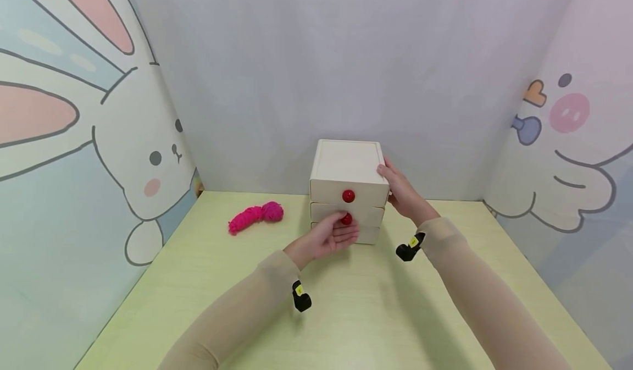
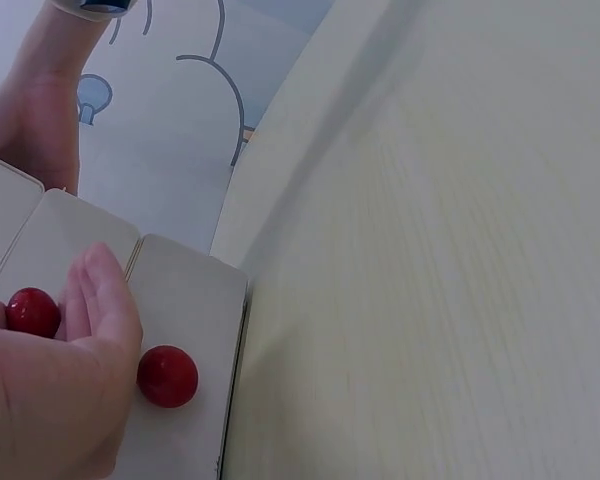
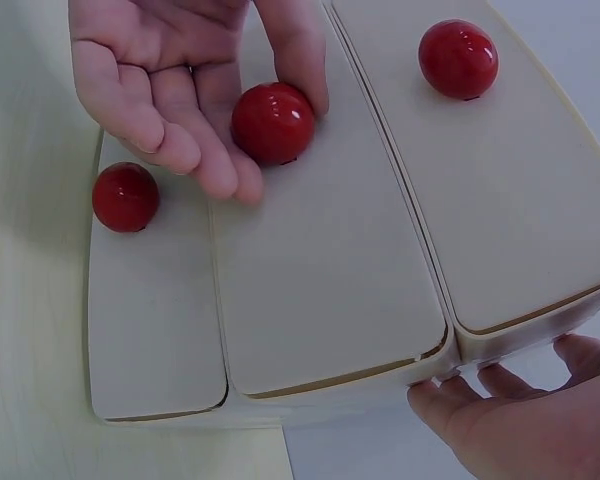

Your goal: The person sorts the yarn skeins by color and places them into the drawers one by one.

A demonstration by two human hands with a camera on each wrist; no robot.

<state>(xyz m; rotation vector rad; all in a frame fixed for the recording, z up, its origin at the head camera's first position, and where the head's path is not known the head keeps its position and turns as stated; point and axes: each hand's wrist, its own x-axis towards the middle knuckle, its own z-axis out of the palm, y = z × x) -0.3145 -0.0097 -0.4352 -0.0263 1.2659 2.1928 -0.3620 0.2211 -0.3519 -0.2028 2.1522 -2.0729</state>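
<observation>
A small white chest (image 1: 349, 161) of three stacked drawers stands at the back of the table, each front bearing a round red knob. My left hand (image 1: 330, 237) reaches to the middle drawer (image 3: 320, 260), palm up. Its thumb and fingers pinch the middle knob (image 3: 273, 123) from either side. Just below that hand is the bottom knob (image 2: 168, 377), which the hand hides in the head view. The top knob (image 1: 348, 195) is untouched. My right hand (image 1: 403, 193) presses against the chest's right side, fingertips (image 3: 435, 400) on the side wall and thumb at the top edge.
A twisted bundle of bright pink yarn (image 1: 256, 216) lies on the pale yellow-green table (image 1: 237, 282), left of the chest. Behind the chest hangs a white cloth wall (image 1: 316, 73). Cartoon-printed panels (image 1: 133, 155) flank the table on both sides.
</observation>
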